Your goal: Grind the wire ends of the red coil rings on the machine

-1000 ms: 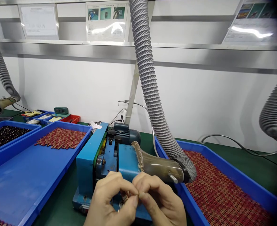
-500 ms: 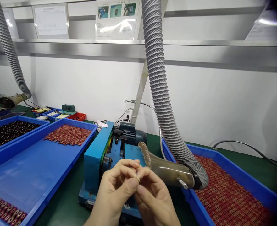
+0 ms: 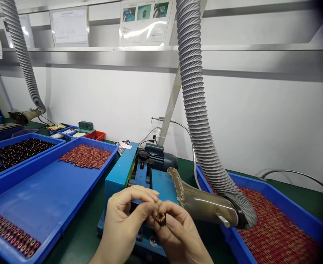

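Note:
A small dark ring wound with copper wire, a toroidal coil (image 3: pixel 160 219), shows its round face between my hands. My right hand (image 3: pixel 177 227) is closed, pinching the coil between thumb and fingers. Just above and left of it, my left hand (image 3: pixel 128 216) is closed too, thumb and forefinger pressed together at the coil's upper edge. Whatever is between those left fingertips is hidden. Both hands are in front of a blue belt-type machine (image 3: pixel 121 170) with a dark motor (image 3: pixel 162 159).
A brownish suction nozzle (image 3: pixel 205 203) on a grey ribbed hose (image 3: pixel 193 91) reaches in from the right. Blue trays hold rows of red rings (image 3: pixel 276 227), more red rings (image 3: pixel 87 156) and black rings (image 3: pixel 26 150). A small clock (image 3: pixel 85 125) stands behind.
The coil, hidden between my fingertips before, now shows its wound face. My left fingers have straightened somewhat. The whole view has shifted, with the surroundings appearing further right.

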### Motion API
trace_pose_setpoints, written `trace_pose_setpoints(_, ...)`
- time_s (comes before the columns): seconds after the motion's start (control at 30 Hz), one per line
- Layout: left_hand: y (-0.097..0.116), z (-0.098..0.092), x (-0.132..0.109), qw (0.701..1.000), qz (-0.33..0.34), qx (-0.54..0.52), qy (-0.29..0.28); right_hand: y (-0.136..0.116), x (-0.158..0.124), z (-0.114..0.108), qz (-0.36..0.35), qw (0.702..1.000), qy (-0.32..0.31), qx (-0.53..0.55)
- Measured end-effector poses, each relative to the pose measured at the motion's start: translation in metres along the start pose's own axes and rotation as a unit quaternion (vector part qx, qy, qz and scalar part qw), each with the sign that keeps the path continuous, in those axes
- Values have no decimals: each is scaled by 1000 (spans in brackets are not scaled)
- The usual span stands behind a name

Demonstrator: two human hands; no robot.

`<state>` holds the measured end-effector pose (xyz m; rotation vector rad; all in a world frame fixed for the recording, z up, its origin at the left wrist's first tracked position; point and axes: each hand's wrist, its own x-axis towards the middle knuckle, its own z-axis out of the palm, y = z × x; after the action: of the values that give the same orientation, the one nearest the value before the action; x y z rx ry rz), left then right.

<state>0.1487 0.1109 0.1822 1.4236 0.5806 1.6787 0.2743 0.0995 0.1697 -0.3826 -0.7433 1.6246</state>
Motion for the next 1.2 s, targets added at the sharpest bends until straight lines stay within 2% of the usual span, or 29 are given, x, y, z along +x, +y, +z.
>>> trace_pose_setpoints(0.07, 2, -4, 0, 999, 16, 4, 33, -1, 1, 1, -5, 1000, -5, 14)
trace_pose_setpoints(0.13, 6, -9, 0, 999, 29, 32, 33, -3, 2, 2, -8, 999, 6, 39)
trace_pose_setpoints(0.27, 14, -11, 1, 985, 13, 144, -96, -5, 0, 4, 10, 994, 57, 89)
trace_pose_setpoints(0.37, 14, -5, 1, 974, 12, 181, -133, -3, -1, 4, 8, 994, 72, 85)
trace_pose_setpoints(0.5, 8, 2, 1, 986, 18, 138, -93, 2, -1, 5, -11, 994, 94, 60)
trace_pose_setpoints(0.6, 3, 5, 1, 997, -61, 25, -51, 4, -1, 8, -18, 994, 92, 57)
trace_pose_setpoints(0.67, 1, 7, 1, 991, -113, -63, -16, 4, -2, 10, -13, 996, 68, 57)
trace_pose_setpoints(0.73, -1, 6, 2, 983, -135, -119, 30, 2, -2, 11, 1, 997, 43, 66)
trace_pose_setpoints(0.8, -1, 2, 4, 982, -128, -131, 57, -1, -2, 11, 26, 994, 38, 97)
trace_pose_setpoints(0.87, 1, -4, 6, 989, -107, -100, 22, -2, -1, 8, 52, 988, 44, 137)
trace_pose_setpoints(0.97, 6, -13, 7, 989, -95, -1, -114, 0, 3, -1, 70, 981, 49, 174)
trace_pose_setpoints(1.03, 10, -14, 7, 980, -101, 48, -165, 3, 5, -6, 68, 980, 52, 178)
trace_pose_setpoints(1.1, 12, -11, 5, 982, -84, 63, -159, 6, 5, -7, 68, 980, 46, 180)
trace_pose_setpoints(1.2, 11, -5, 4, 991, -46, 47, -112, 6, 3, -1, 70, 982, 38, 169)
